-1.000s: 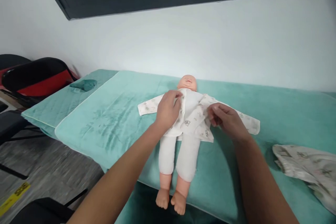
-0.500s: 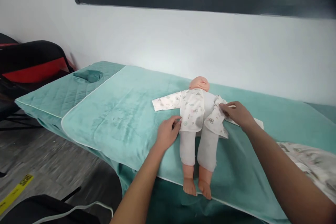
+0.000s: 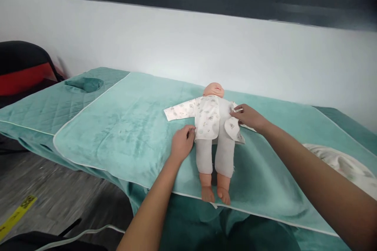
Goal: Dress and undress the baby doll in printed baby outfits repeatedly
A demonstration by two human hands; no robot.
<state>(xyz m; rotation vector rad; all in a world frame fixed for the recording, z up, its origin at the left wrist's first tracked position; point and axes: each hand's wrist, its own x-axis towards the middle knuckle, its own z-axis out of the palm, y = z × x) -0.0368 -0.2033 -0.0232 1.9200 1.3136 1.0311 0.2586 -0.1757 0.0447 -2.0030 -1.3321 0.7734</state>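
A baby doll (image 3: pixel 224 157) lies on its back with its feet towards me. It wears a white patterned baby shirt (image 3: pixel 207 119) that hangs open at the front, baring the white cloth body. One sleeve stretches out flat to the left. My right hand (image 3: pixel 249 117) pinches the right front panel, which is bunched and folded outward near the doll's shoulder. At the shirt's lower left side, my left hand (image 3: pixel 183 141) has its fingers curled closed at the fabric edge. The right sleeve is mostly hidden behind my right hand and forearm.
A green plush cover (image 3: pixel 118 125) spreads over the bed, which has a face hole (image 3: pixel 85 84) at its left end. Crumpled printed cloth (image 3: pixel 338 162) lies to the right. A black and red chair (image 3: pixel 26 70) stands at left, and a wall runs behind.
My right hand has lifted the shirt's right panel slightly upward, folding it more and baring more of the doll's chest. The left hand stays at the shirt's side. The view has shifted right.
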